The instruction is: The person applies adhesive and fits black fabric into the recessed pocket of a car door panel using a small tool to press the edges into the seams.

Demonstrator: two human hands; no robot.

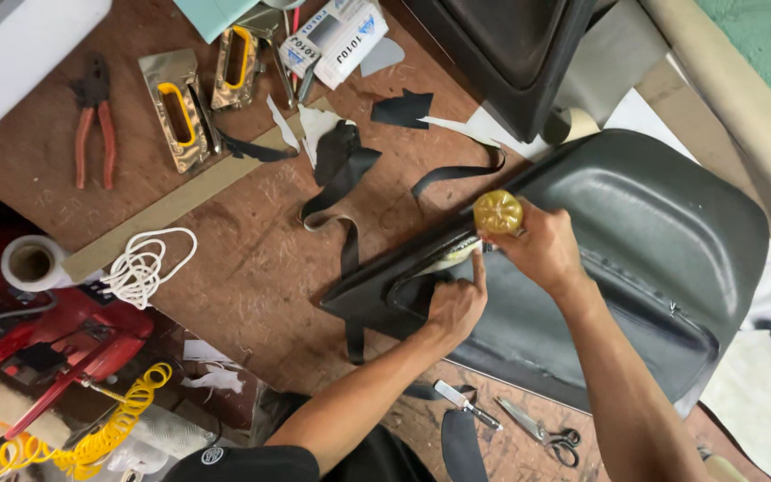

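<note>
A large black moulded seat shell [662, 241] lies on the brown workbench, partly wrapped in black leather-like cover material. My right hand [542, 245] is closed on a tool with a round yellow translucent handle [498, 212], its tip pressed at the shell's left rim where pale foam [452, 256] shows. My left hand [457, 303] rests on the black cover beside that spot, forefinger stretched up toward the tool tip, pressing the material down. Black strips of trimmed material [341, 174] trail away to the left.
Two metal staple guns with yellow grips [180, 107], orange-handled pliers [93, 116], a coil of white cord [145, 263] and a tape roll [30, 263] lie at the left. Scissors [542, 433] and a small knife [461, 402] sit near the front edge. Another black shell [510, 54] stands behind.
</note>
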